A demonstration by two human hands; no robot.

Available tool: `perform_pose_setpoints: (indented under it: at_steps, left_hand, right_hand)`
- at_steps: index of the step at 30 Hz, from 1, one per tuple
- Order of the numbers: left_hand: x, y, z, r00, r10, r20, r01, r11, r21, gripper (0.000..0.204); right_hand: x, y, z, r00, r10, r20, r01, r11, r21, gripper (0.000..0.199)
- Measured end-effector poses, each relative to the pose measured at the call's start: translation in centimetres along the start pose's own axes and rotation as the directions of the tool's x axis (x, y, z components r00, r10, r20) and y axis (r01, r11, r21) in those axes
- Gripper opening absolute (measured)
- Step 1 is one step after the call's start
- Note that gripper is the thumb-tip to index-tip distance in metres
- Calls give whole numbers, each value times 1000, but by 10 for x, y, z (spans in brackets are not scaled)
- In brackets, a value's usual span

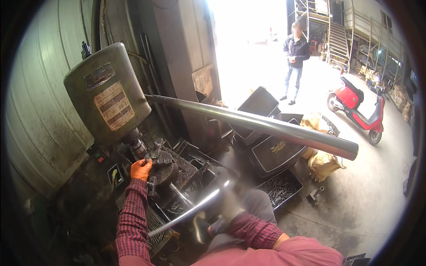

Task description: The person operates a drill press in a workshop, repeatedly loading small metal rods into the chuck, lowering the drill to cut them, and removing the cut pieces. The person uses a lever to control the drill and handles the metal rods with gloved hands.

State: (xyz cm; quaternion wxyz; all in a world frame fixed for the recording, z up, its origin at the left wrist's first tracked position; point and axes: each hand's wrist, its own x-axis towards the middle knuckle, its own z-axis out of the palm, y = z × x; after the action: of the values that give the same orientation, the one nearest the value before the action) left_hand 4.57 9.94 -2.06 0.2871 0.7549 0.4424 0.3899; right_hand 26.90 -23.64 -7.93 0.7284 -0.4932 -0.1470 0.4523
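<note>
My left hand [141, 170], in an orange glove, is closed with its fingertips at the metal fixture [163, 156] under the drill chuck [136, 144]. What it pinches is too small and hidden to make out. Above it hangs the green-grey head of a drill press [108, 93]. My right hand [230, 205] is smeared by motion near a shiny metal lever rod [188, 213], and its fingers cannot be read. A second, thick bright metal bar [257, 122] reaches out from the drill head to the right.
A black bin of metal pins [280, 189] stands by my right leg, with more pins [156, 230] below the machine. Stacked dark bins [275, 153] and a sack [323, 166] lie beyond. A red scooter [358, 106] and a standing person [295, 60] are farther off.
</note>
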Motion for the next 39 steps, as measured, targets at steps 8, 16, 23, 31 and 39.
perform_pose_setpoints:
  at_steps: [8,16,23,31,39]
  left_hand:
    - [3,-16,1,993,-83,89,100,974,-205,30]
    - [13,-52,-28,978,-209,-6,150,719,-678,24]
    - [-18,-81,-64,928,-359,-97,147,594,-791,24]
    - [-24,-67,-91,843,-538,7,421,651,-632,20]
    - [-29,-30,-63,928,-370,51,306,678,-669,20]
  right_hand:
    - [-75,-59,99,267,-80,960,718,681,-143,55]
    - [-53,-46,-11,536,163,829,349,851,-393,36]
    - [-60,-65,-90,717,-159,678,212,977,4,27]
    - [-83,-86,-119,919,-131,372,311,821,-479,24]
    - [-73,-75,-110,869,-299,395,428,854,-295,37]
